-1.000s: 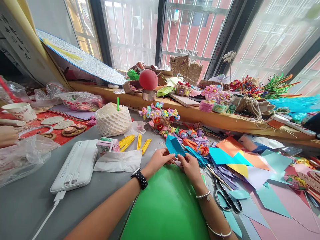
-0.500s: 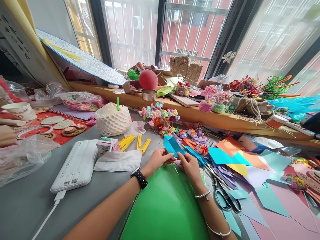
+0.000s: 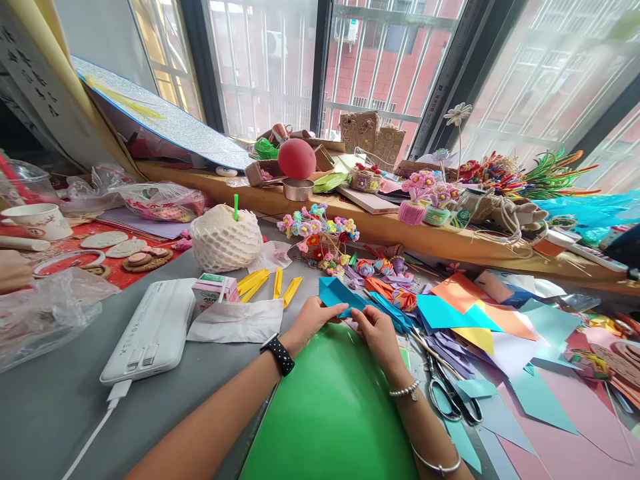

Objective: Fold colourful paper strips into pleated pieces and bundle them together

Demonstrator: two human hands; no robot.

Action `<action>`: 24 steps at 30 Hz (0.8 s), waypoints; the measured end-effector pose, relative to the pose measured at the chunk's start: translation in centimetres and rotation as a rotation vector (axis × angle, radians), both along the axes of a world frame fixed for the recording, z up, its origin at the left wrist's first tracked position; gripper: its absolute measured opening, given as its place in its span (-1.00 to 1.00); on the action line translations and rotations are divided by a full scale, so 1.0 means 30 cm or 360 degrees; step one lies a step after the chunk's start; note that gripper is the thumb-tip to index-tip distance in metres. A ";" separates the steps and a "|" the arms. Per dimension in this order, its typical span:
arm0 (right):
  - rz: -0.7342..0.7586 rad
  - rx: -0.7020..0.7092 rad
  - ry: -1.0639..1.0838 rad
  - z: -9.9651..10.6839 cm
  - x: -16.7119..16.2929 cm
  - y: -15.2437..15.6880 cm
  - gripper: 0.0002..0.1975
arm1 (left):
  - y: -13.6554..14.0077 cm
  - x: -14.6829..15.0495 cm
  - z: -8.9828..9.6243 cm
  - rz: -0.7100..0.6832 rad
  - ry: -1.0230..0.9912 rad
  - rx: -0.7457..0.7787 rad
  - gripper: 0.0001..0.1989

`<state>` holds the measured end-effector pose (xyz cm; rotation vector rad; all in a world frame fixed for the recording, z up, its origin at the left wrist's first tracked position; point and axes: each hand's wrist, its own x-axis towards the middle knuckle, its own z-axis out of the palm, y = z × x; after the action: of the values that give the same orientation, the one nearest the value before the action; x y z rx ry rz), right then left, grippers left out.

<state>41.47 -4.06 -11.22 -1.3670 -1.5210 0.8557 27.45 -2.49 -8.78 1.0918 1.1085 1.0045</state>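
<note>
Between my two hands is a folded piece of blue paper (image 3: 336,291), held just above the far end of a glossy green board (image 3: 330,407). My left hand (image 3: 315,321) pinches its near edge with thumb and fingers. Close beside it, my right hand (image 3: 373,328) grips the same paper, thumb and forefinger almost touching the left thumb. The fingers cover part of the paper's lower edge. Several folded yellow paper strips (image 3: 292,291) lie beyond my left hand. To the right of my right hand are more folded blue strips (image 3: 397,313).
Scissors (image 3: 453,393) and loose coloured sheets (image 3: 545,400) spread over the right side. A white power bank (image 3: 150,330) with a cable, a pink drink carton (image 3: 216,291) and a netted coconut (image 3: 226,239) stand left. Another person's hand (image 3: 13,270) shows at the far left edge.
The blue paper has turned and tilted flatter, its far end shifting left. My hands have drawn slightly closer together, with thumbs nearer each other.
</note>
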 end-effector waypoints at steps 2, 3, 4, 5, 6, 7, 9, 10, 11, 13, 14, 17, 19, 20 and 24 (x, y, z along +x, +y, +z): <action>-0.0040 0.0033 -0.0010 0.004 -0.002 -0.002 -0.67 | -0.001 0.000 -0.001 0.0019 0.0044 0.0019 -0.61; -0.0083 0.0067 -0.0008 0.006 -0.002 -0.003 -0.70 | -0.001 0.000 -0.003 0.0014 0.0033 0.0030 -0.60; -0.0137 0.0113 -0.0001 0.010 -0.002 -0.003 -0.72 | -0.001 0.000 -0.004 0.0008 0.0010 0.0040 -0.61; -0.0195 0.0165 0.0008 0.014 -0.001 -0.003 -0.75 | 0.000 0.000 -0.006 0.0008 -0.0015 0.0050 -0.62; -0.0244 0.0220 0.0017 0.018 -0.001 -0.003 -0.77 | 0.001 -0.001 -0.009 0.0007 -0.0043 0.0057 -0.64; -0.0275 0.0276 0.0017 0.023 0.000 -0.003 -0.78 | 0.002 -0.001 -0.011 0.0005 -0.0072 0.0058 -0.66; -0.0270 0.0367 -0.0022 0.033 0.000 -0.006 -0.82 | 0.005 0.000 -0.014 0.0002 -0.0127 0.0042 -0.69; -0.0245 0.0395 -0.0056 0.037 -0.001 -0.008 -0.85 | 0.007 0.000 -0.016 0.0002 -0.0156 0.0026 -0.71; -0.0213 0.0409 -0.0090 0.041 -0.002 -0.010 -0.87 | 0.008 0.000 -0.016 0.0005 -0.0180 0.0010 -0.71; -0.0165 0.0410 -0.0136 0.045 -0.006 -0.014 -0.89 | 0.009 0.002 -0.015 0.0006 -0.0224 -0.0018 -0.73; -0.0153 0.0406 -0.0147 0.045 -0.008 -0.015 -0.89 | 0.008 0.003 -0.015 0.0000 -0.0244 -0.0027 -0.74; -0.0120 0.0398 -0.0174 0.041 -0.011 -0.016 -0.91 | 0.007 0.003 -0.014 -0.0018 -0.0255 -0.0034 -0.76; -0.0110 0.0392 -0.0184 0.038 -0.011 -0.015 -0.91 | 0.006 0.002 -0.016 -0.0021 -0.0226 -0.0025 -0.77; -0.0114 0.0392 -0.0185 0.037 -0.011 -0.014 -0.91 | 0.006 0.002 -0.017 -0.0021 -0.0212 -0.0020 -0.78; -0.0128 0.0390 -0.0190 0.035 -0.011 -0.012 -0.91 | 0.005 0.001 -0.022 -0.0037 -0.0194 -0.0002 -0.76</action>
<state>41.15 -4.43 -10.16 -1.3068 -1.5921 0.5263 27.50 -2.34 -9.43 1.0266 0.9959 1.0381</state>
